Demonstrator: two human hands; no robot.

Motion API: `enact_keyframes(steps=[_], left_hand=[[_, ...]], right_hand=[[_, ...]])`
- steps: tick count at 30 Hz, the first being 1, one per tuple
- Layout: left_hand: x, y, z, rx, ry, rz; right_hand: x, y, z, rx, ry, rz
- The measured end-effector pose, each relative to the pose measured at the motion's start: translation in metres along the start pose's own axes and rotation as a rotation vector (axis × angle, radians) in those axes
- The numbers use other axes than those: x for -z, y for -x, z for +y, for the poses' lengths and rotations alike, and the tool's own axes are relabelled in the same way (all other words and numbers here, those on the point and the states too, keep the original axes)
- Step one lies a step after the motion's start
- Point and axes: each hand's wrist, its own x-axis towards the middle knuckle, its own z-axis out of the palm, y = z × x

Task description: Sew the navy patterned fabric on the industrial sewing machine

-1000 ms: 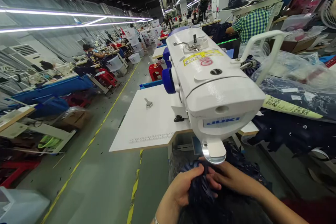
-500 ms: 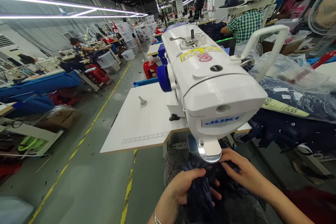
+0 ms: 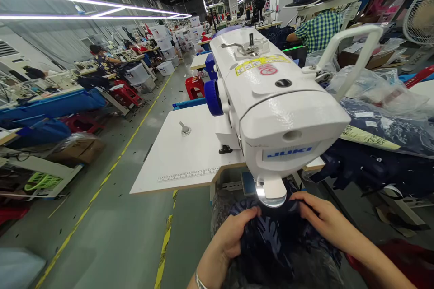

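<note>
Dark navy patterned fabric [image 3: 271,235] hangs below the head of a white JUKI sewing machine [image 3: 291,117]. My left hand [image 3: 233,235] grips the fabric's left side, thumb on top and the other fingers hidden beneath the cloth. On the right, my right hand [image 3: 318,216] pinches the fabric's upper edge, close beside the round clear guard [image 3: 271,198] under the machine head. Between the two hands the cloth is spread, with a lighter leaf-like pattern showing. The needle area is hidden behind the guard and machine head.
A white table [image 3: 183,149] with a printed ruler stands left of the machine. Plastic-wrapped navy bundles [image 3: 383,122] lie to the right. A red stool [image 3: 194,87] is behind the table. A person in a checked shirt [image 3: 320,31] sits beyond. Yellow tape [image 3: 115,167] marks the aisle floor.
The fabric between my hands has been spread flatter, showing more of its pattern. My left fingers have gone under the cloth, and my right hand has shifted slightly right and up.
</note>
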Motion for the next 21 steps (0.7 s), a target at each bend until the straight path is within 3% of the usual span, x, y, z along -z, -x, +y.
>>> enact_keyframes(steps=[3, 6, 11, 14, 17, 21], left_hand=[[0.005, 0.000, 0.004, -0.116, 0.034, 0.014], [0.007, 0.001, 0.009, -0.172, 0.043, -0.079], [0.008, 0.004, 0.014, -0.317, -0.026, -0.136], [0.010, 0.005, 0.016, -0.383, -0.019, -0.161], [0.010, 0.010, 0.016, -0.425, -0.064, -0.184], [-0.002, 0.024, 0.013, -0.497, -0.368, -0.136]], right_hand=[[0.027, 0.005, -0.004, -0.032, 0.057, -0.050], [0.050, 0.011, -0.004, 0.021, 0.034, -0.129], [0.071, 0.013, -0.001, -0.028, 0.016, -0.218], [0.067, 0.008, -0.010, -0.049, 0.074, -0.313], [0.050, 0.001, -0.034, 0.037, 0.138, -0.404], [0.021, -0.007, -0.078, 0.214, 0.189, -0.387]])
